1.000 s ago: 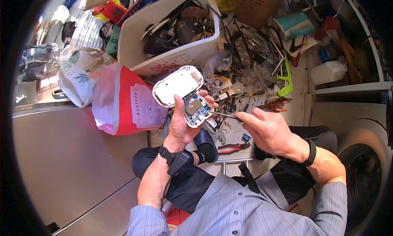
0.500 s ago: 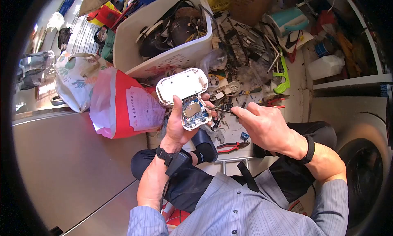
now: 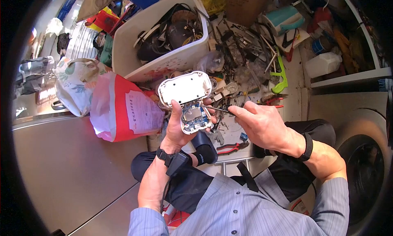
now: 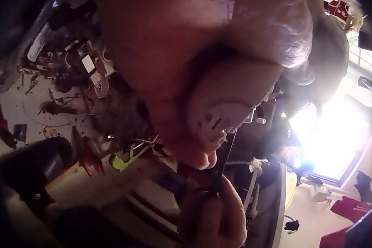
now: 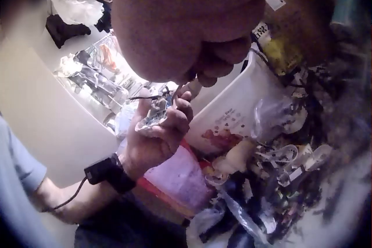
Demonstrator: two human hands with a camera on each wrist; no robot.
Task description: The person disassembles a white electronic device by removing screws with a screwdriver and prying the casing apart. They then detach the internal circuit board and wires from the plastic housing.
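In the head view my left hand [image 3: 175, 128] holds an opened white plastic casing, its thumb along the near side and fingertips showing at the far edge. The casing's lower shell bears a blue circuit board [image 3: 193, 116] with a grey block on it. The white cover [image 3: 184, 89] lies folded back beyond the board. My right hand [image 3: 264, 123] pinches a slim dark tool [image 3: 219, 110], its tip at the board's upper right edge. From the left wrist, the rounded shell [image 4: 218, 105] sits in the palm, and the tool [image 4: 226, 163] slants up to its rim.
A white bin [image 3: 163, 66] with cables stands beyond the hands. Left of it leans a red-and-white bag [image 3: 123, 109]. Loose parts cover the floor, with red-handled pliers [image 3: 232, 148] near the feet and a green tool [image 3: 281, 78] farther right. A front-loading washer [image 3: 360, 174] stands right.
The tool's tip has shifted from the board's lower right to its upper right edge. My left hand has turned the casing slightly, so the cover lies more level.
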